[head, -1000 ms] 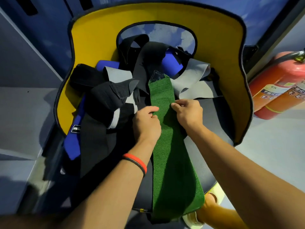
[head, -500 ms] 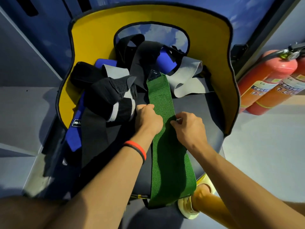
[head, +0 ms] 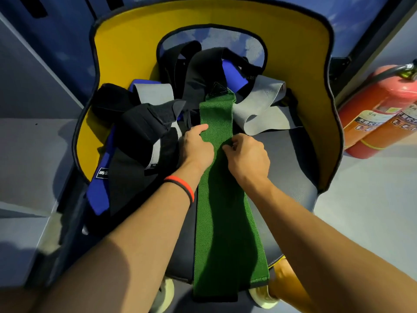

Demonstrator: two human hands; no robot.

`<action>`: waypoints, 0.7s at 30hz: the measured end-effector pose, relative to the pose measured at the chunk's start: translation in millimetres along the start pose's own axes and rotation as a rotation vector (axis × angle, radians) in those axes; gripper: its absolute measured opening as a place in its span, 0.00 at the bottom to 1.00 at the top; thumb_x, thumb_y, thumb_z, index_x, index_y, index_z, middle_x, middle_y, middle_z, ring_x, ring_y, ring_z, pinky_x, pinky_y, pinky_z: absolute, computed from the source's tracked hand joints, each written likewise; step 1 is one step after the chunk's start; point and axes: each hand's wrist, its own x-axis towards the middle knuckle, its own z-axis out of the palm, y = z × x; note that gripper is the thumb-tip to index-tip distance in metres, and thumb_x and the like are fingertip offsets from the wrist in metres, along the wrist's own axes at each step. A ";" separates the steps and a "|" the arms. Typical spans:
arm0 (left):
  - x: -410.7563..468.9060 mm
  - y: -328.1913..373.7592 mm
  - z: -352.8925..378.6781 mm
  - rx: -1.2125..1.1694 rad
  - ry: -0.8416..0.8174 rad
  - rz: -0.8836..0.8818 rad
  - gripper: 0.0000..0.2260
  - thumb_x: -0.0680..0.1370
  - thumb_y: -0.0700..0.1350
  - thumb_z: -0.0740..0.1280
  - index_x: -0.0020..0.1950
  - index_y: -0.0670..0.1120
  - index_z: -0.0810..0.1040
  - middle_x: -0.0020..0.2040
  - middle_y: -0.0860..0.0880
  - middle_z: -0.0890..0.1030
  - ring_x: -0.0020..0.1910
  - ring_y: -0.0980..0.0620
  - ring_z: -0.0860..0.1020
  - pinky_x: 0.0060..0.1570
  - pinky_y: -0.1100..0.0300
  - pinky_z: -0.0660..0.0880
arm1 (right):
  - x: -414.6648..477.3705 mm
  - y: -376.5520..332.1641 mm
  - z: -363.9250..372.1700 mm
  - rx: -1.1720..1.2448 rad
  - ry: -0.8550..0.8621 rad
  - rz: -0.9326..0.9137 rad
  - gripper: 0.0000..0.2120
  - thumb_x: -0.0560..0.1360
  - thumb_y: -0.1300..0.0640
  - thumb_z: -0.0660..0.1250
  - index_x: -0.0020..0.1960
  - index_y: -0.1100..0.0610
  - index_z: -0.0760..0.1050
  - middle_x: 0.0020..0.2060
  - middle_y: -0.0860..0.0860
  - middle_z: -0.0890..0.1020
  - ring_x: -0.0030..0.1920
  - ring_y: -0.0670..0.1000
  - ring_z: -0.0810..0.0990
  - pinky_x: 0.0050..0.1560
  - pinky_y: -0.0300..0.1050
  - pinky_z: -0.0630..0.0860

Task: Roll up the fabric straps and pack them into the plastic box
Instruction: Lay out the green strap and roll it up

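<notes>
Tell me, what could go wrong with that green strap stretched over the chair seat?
The left hand and right hand hold the green strap only partway along. Its near end hangs over the front edge of the seat, so it might slide off or roll up crooked. Its far end touches the tangled pile of black, grey and blue straps; rolling from there could snag or drag them along.

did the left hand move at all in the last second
Yes. The left hand has slid forward along the green strap, away from the person and toward the yellow seat back, ending nearer the black triangular tab.
</notes>
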 end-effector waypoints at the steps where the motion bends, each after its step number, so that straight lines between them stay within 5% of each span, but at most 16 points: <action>1: 2.1 0.2 0.1 0.036 0.000 0.018 0.29 0.77 0.29 0.59 0.74 0.52 0.75 0.72 0.42 0.74 0.66 0.45 0.76 0.62 0.49 0.78 | 0.5 0.6 0.1 -0.042 -0.010 -0.021 0.12 0.79 0.48 0.68 0.57 0.55 0.79 0.53 0.53 0.79 0.51 0.60 0.79 0.44 0.48 0.71; 5: 2.9 -1.6 0.6 0.055 -0.013 0.054 0.29 0.77 0.28 0.59 0.73 0.52 0.75 0.72 0.44 0.74 0.67 0.46 0.76 0.62 0.50 0.79 | -5.8 9.6 -8.1 -0.053 -0.108 -0.046 0.17 0.77 0.44 0.69 0.59 0.55 0.77 0.55 0.55 0.82 0.55 0.62 0.80 0.48 0.50 0.75; 7: -0.1 -5.2 1.2 -0.074 -0.030 0.006 0.29 0.77 0.27 0.59 0.70 0.54 0.78 0.69 0.44 0.75 0.53 0.53 0.80 0.48 0.57 0.82 | -13.6 15.2 -16.7 -0.026 -0.137 -0.013 0.18 0.75 0.46 0.72 0.60 0.56 0.77 0.54 0.55 0.83 0.55 0.61 0.80 0.49 0.49 0.76; 10: -10.0 -8.8 5.3 -0.278 -0.074 -0.059 0.24 0.76 0.29 0.63 0.61 0.55 0.82 0.54 0.49 0.79 0.37 0.59 0.74 0.30 0.69 0.74 | -26.9 24.0 -23.2 0.049 -0.146 0.013 0.15 0.73 0.52 0.75 0.57 0.54 0.78 0.50 0.50 0.83 0.54 0.58 0.80 0.52 0.50 0.77; 13: -9.0 4.4 5.0 -0.441 -0.007 -0.061 0.09 0.77 0.40 0.72 0.55 0.48 0.77 0.44 0.53 0.77 0.40 0.55 0.75 0.37 0.64 0.72 | -39.0 28.4 -18.1 0.093 -0.116 -0.003 0.13 0.73 0.56 0.74 0.56 0.52 0.78 0.46 0.48 0.82 0.52 0.57 0.80 0.47 0.45 0.73; 16: 7.9 22.4 0.8 -0.539 -0.002 -0.057 0.14 0.77 0.52 0.73 0.58 0.50 0.75 0.47 0.52 0.81 0.45 0.51 0.80 0.46 0.55 0.79 | -44.2 28.7 -15.0 0.066 -0.076 -0.056 0.13 0.74 0.58 0.71 0.58 0.51 0.81 0.49 0.51 0.84 0.52 0.57 0.80 0.46 0.44 0.71; 19: 19.4 41.4 -1.8 -0.471 0.001 0.008 0.13 0.77 0.44 0.73 0.60 0.47 0.76 0.49 0.51 0.83 0.46 0.54 0.81 0.44 0.65 0.77 | -43.5 29.2 -15.8 0.048 -0.063 -0.116 0.12 0.74 0.59 0.71 0.58 0.52 0.82 0.47 0.50 0.84 0.50 0.55 0.81 0.43 0.42 0.68; 21: 26.6 51.9 -1.7 -0.499 0.002 0.041 0.13 0.75 0.34 0.72 0.56 0.45 0.76 0.50 0.46 0.84 0.45 0.52 0.81 0.45 0.62 0.78 | -41.6 29.8 -16.0 0.040 -0.065 -0.140 0.12 0.75 0.60 0.72 0.58 0.52 0.82 0.47 0.50 0.84 0.50 0.54 0.81 0.43 0.42 0.69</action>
